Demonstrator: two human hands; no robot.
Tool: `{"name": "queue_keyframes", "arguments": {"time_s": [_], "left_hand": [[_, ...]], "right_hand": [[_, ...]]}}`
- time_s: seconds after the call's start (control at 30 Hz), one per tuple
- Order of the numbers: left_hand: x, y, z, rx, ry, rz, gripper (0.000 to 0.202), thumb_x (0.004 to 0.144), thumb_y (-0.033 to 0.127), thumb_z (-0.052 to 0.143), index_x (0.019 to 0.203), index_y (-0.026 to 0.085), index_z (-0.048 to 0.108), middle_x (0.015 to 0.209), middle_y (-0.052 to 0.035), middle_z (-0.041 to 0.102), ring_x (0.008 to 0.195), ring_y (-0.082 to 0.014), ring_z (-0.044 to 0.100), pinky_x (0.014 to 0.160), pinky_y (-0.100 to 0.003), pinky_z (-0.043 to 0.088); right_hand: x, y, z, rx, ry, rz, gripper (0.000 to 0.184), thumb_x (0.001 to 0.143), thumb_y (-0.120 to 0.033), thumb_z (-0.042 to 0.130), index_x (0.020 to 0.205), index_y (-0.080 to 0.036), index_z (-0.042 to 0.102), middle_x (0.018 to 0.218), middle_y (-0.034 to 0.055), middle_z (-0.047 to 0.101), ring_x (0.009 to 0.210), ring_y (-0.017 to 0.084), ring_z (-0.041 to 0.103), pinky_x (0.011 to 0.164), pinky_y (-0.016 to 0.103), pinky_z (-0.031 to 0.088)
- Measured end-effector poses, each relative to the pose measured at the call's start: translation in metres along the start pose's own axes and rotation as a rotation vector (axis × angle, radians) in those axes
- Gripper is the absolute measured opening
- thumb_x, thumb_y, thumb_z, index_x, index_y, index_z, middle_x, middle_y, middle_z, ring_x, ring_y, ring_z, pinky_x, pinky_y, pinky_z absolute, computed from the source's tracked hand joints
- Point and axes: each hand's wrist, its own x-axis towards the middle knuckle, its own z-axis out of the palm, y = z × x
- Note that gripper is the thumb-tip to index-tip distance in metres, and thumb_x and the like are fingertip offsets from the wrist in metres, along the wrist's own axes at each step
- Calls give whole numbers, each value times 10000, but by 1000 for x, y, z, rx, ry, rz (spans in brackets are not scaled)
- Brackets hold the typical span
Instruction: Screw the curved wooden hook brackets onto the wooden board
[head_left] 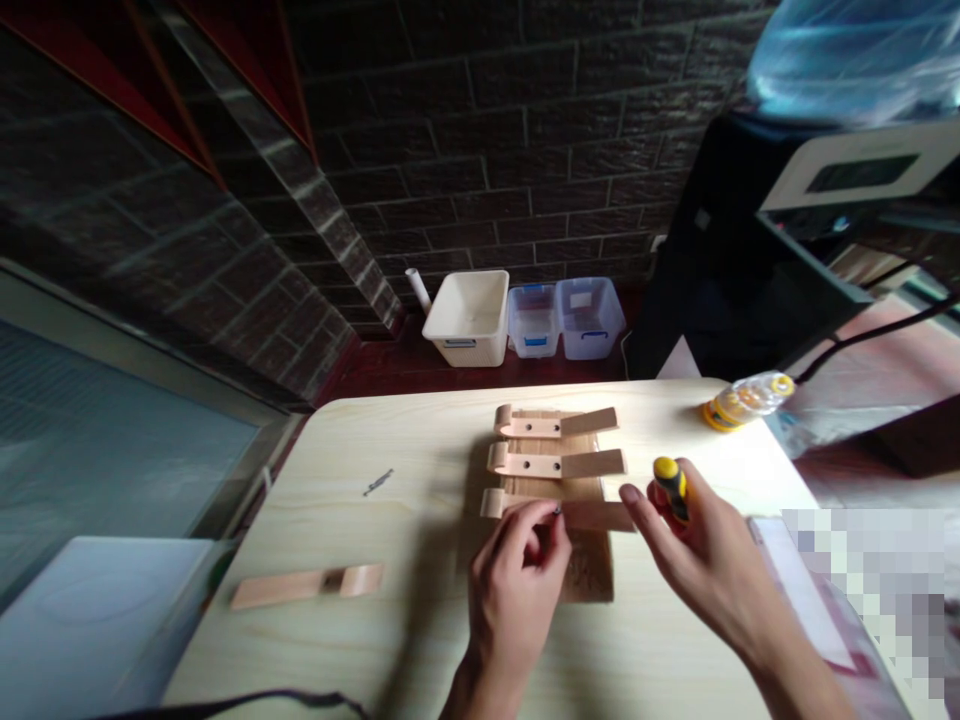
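My left hand (517,575) pinches a small dark screw (557,511) over the nearest of three wooden hooks on a wooden board (592,572). That nearest hook (600,515) is partly covered by my fingers. The middle hook (555,463) and the far hook (555,424) each show two dark screw spots and lie across the board. To the right, my right hand (697,540) is closed around a yellow and black screwdriver (671,485), its handle end pointing up. The screwdriver's tip is hidden.
Several loose screws (378,483) lie on the table (352,430) at left, with another wooden hook (307,585) nearer. A clear bottle with yellow (746,400) stands at the far right corner. Beyond the table sit a cream bin (469,320) and two clear plastic boxes (589,320).
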Motion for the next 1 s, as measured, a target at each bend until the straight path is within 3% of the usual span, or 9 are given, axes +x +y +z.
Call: {"name": "queue_keyframes", "arguments": {"time_s": [0.13,0.3,0.63,1.0], "left_hand": [[0,1,-1,1,-12,-12,124,976,144,694,1065,196,765,831,-12,790,565,-85,655,651,-190,591],[0,0,-1,-3,-14,-17,108,996,176,695,1065,201,774,854,-22,809,586,-88,679,661,-189,597],[-4,0,-2,-35,21,-91,92,1010,214,708,1079,216,769,789,4,790,568,-90,676,621,-171,575],[-6,-3,2,11,46,-53,105,997,229,718,1081,208,776,707,29,742,518,-84,636,591,-175,557]], "right_hand": [[-3,7,2,30,-104,-9,376,1035,-586,587,868,-280,444,650,-75,539,504,121,489,480,251,376],[-5,7,4,77,-139,-43,306,1051,-492,558,867,-281,434,665,-63,567,531,122,496,501,245,393],[-3,3,4,131,-125,-81,230,1043,-360,570,871,-278,440,676,-65,563,554,118,496,525,227,401],[-1,0,4,128,-83,-84,256,1046,-362,574,860,-282,419,630,-91,490,515,109,457,491,224,337]]}}
